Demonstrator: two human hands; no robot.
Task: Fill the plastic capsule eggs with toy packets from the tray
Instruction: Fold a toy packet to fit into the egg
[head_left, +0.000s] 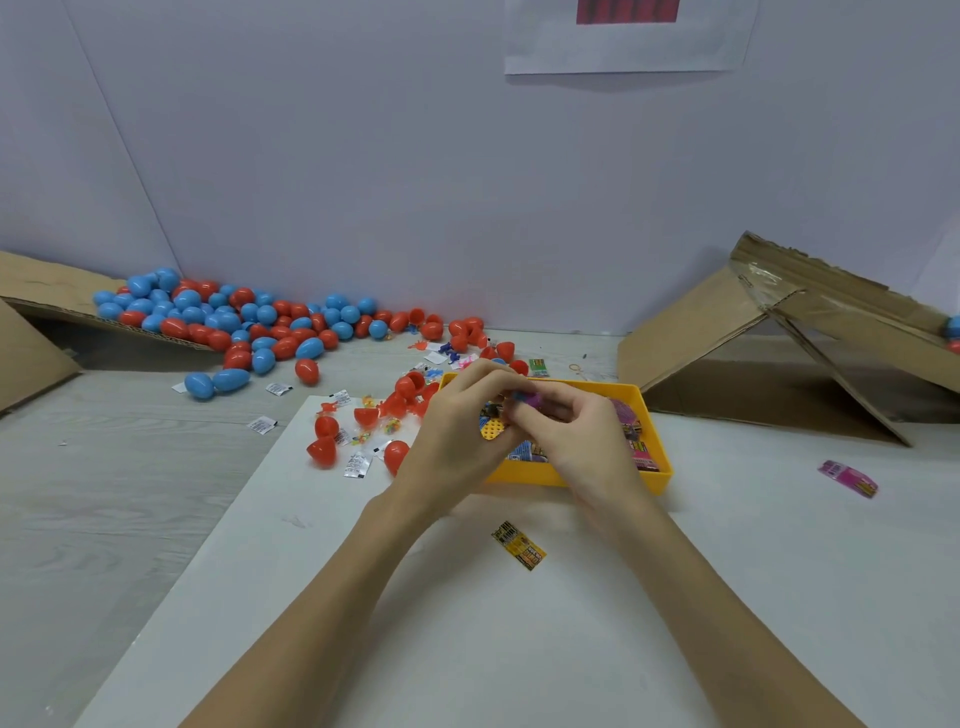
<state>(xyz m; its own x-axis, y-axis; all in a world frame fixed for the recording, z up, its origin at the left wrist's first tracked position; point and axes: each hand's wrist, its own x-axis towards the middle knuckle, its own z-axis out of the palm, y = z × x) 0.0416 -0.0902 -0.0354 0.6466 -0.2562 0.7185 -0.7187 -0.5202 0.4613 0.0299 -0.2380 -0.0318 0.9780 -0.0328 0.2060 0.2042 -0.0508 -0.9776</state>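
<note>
My left hand and right hand are bare, no rings or gloves; both forearms are uncovered, with no sleeve in view.

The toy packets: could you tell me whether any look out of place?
Yes. A yellow packet lies on the white board in front of the yellow tray, and a pink packet lies well off to its right. Both are outside the tray.

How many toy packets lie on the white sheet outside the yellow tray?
2. A yellow packet lies just in front of the tray; a pink packet lies far right. The arms may hide others.
</note>
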